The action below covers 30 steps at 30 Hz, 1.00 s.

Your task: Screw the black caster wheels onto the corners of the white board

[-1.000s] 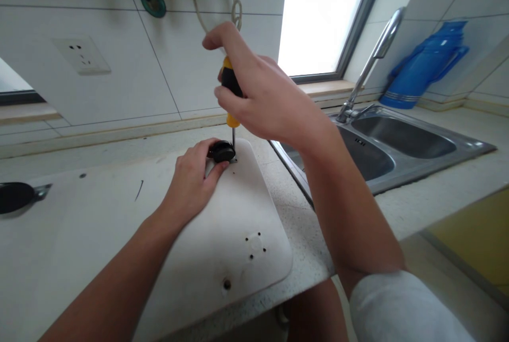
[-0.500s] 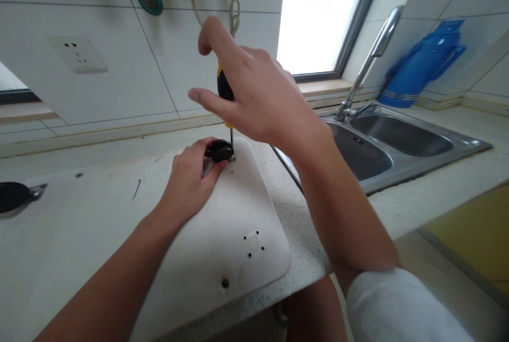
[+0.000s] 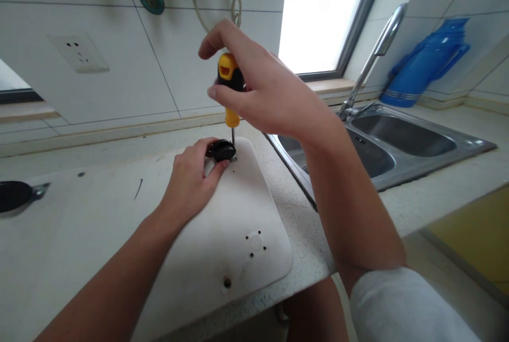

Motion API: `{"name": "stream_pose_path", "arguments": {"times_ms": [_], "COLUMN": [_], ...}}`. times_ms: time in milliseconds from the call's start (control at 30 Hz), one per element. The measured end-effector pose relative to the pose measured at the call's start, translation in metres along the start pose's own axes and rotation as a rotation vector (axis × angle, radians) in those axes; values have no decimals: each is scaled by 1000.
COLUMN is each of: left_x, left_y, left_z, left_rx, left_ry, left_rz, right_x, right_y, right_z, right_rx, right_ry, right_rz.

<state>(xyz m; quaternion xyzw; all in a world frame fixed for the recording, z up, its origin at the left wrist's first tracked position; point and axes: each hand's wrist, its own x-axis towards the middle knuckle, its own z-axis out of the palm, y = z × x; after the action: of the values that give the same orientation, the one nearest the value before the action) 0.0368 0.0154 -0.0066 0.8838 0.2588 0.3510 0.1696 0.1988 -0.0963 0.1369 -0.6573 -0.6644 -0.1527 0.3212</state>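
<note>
My left hand [image 3: 193, 175] is closed on a black caster wheel [image 3: 223, 150], pressing it against the white board [image 3: 191, 273] near its far right corner. Above it, a screwdriver [image 3: 231, 117] with a yellow and black handle stands nearly upright. Its shaft reaches down beside the wheel to the small metal plate; the tip is hard to make out. My right hand [image 3: 266, 85] is at the handle, thumb along the near side and index finger raised over the top. The other fingers are mostly hidden behind the handle.
A second black caster [image 3: 18, 195] is on the board at the far left. Several small holes [image 3: 255, 243] mark the near right corner. To the right are a double steel sink [image 3: 401, 135], a tap [image 3: 374, 55] and a blue thermos flask [image 3: 425, 66]. A socket [image 3: 78, 53] is on the tiled wall.
My right hand has turned and shifted slightly right on the screwdriver, so more of the handle shows. My left hand stays on the caster wheel.
</note>
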Motion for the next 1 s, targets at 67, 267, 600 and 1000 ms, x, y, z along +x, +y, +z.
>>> {"name": "stream_pose_path", "arguments": {"times_ms": [67, 267, 600, 1000], "left_x": [0, 0, 1, 0], "left_y": [0, 0, 1, 2], "left_z": [0, 0, 0, -1], "left_rx": [2, 3, -13, -16], "left_ry": [4, 10, 4, 11], "left_rz": [4, -9, -26, -38], "right_x": [3, 1, -6, 6], "right_y": [1, -1, -17, -5], "right_z": [6, 8, -1, 9], "right_rx": [-105, -33, -85, -169], "right_ry": [98, 91, -38, 182], "right_rz": [38, -20, 8, 80]}}
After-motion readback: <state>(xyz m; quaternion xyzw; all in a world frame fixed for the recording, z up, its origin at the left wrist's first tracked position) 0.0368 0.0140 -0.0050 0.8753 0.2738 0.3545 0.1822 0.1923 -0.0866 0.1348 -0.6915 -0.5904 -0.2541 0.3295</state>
